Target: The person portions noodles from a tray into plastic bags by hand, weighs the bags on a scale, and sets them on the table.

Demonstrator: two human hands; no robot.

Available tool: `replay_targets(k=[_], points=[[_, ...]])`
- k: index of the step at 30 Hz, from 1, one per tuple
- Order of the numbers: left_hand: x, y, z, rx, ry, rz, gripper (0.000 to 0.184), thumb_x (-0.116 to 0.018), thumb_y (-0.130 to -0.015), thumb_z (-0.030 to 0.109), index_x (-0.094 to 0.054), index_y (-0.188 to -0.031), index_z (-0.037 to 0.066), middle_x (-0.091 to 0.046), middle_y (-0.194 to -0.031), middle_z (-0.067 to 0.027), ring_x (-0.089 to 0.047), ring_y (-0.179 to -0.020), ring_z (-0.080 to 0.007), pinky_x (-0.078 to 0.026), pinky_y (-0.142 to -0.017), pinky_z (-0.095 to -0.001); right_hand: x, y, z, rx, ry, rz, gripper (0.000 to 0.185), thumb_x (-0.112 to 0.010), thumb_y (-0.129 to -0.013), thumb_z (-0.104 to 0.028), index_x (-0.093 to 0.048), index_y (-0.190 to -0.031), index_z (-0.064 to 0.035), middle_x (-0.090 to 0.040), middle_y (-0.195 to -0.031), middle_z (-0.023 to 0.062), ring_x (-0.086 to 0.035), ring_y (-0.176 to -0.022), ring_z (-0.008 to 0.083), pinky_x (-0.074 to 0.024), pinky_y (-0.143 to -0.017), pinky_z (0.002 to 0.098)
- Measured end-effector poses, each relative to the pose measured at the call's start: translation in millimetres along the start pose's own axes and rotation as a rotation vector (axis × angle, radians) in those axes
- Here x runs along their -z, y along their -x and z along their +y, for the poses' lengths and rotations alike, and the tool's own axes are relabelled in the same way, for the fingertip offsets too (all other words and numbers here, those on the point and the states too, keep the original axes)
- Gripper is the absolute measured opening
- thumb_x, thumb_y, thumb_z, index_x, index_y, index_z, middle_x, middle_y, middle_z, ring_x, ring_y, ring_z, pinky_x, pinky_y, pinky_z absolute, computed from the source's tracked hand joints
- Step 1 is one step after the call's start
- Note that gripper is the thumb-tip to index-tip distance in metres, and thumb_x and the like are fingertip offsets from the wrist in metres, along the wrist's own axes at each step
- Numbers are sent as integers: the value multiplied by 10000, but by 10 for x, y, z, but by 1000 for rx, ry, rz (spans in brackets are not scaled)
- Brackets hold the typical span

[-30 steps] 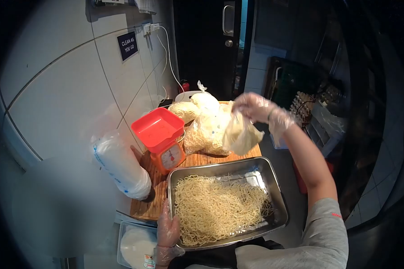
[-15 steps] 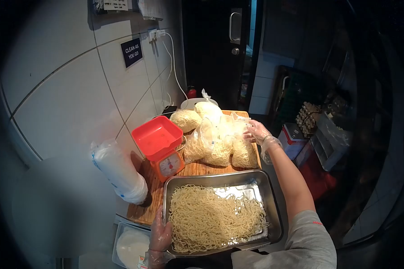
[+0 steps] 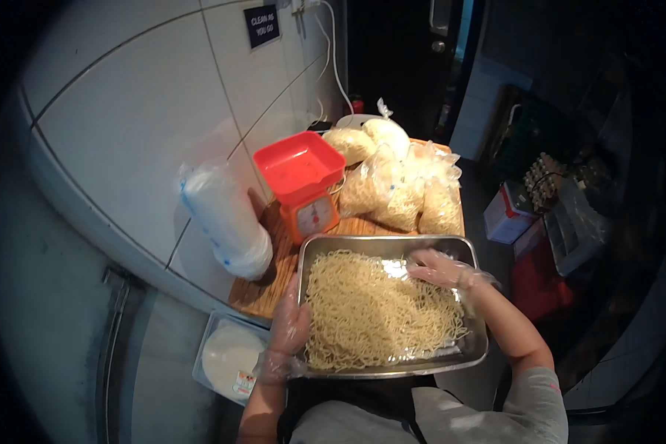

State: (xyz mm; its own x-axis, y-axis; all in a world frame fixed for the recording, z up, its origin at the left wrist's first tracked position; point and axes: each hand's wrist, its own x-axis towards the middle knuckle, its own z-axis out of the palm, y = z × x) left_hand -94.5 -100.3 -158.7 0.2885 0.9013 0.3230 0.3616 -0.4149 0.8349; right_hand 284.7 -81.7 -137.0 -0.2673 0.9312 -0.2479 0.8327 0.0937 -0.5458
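A metal tray (image 3: 392, 368) holds a wide heap of pale noodles (image 3: 370, 314). My left hand (image 3: 291, 325), in a clear glove, grips the tray's left wall. My gloved right hand (image 3: 438, 268) is over the tray's upper right part, just above the noodles, its fingers apart, slightly blurred and holding nothing. Behind the tray, several knotted clear bags of noodles (image 3: 399, 200) stand on a wooden table (image 3: 255, 296). An orange scale (image 3: 312, 216) with a red pan (image 3: 300, 164) stands to their left.
A roll of clear plastic bags (image 3: 226, 222) stands at the table's left edge. Below it is a plastic tub (image 3: 229, 359) with white contents. On the right are a white and red box (image 3: 507, 214), egg trays (image 3: 545, 181) and a red container (image 3: 544, 281). A tiled wall rises at left.
My right hand set a bag of noodles beside the others, let go and came back over the tray. The view has shifted, so the table appears further right and higher.
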Motion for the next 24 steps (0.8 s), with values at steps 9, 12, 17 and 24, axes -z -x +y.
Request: replay_targets(k=[9, 12, 17, 24], points=[[-5, 8, -83, 27, -45, 7, 639, -482, -877, 70, -304, -1474, -77, -622, -1085, -335, -635, -981, -444, -483, -880, -449, -632, -497, -1743, 174, 316, -85, 824, -759, -748, -475, -461, -1428, -118, -489, -1399, 244, -469, -1314, 375, -391, -1100, 405], [10, 12, 14, 136, 29, -43, 607, -470, -876, 10, -332, -1459, -83, -600, -1247, -231, -593, -1137, -279, -433, -997, -347, -616, -484, -1586, 152, 107, -163, 675, -770, -734, -325, -541, -1346, -154, -554, -1309, 209, -518, -1251, 351, -437, -1045, 415], [-22, 27, -47, 60, 131, 9, 588, -469, -876, 12, -354, -1445, -77, -611, -1231, -221, -598, -1138, -264, -436, -991, -344, -9, 182, -1368, 294, 96, 8, 543, -736, -768, -264, -591, -1279, -153, -591, -1174, 188, -576, -1130, 345, -479, -957, 423], [377, -26, 618, -252, -297, 144, 578, -564, -897, 79, -383, -1426, -67, -516, -1349, -266, -534, -1229, -424, -435, -1035, -432, 561, 578, -973, 157, 229, -235, 652, -759, -813, -454, -562, -1359, -156, -601, -1260, 170, -548, -1208, 351, -434, -1024, 422]])
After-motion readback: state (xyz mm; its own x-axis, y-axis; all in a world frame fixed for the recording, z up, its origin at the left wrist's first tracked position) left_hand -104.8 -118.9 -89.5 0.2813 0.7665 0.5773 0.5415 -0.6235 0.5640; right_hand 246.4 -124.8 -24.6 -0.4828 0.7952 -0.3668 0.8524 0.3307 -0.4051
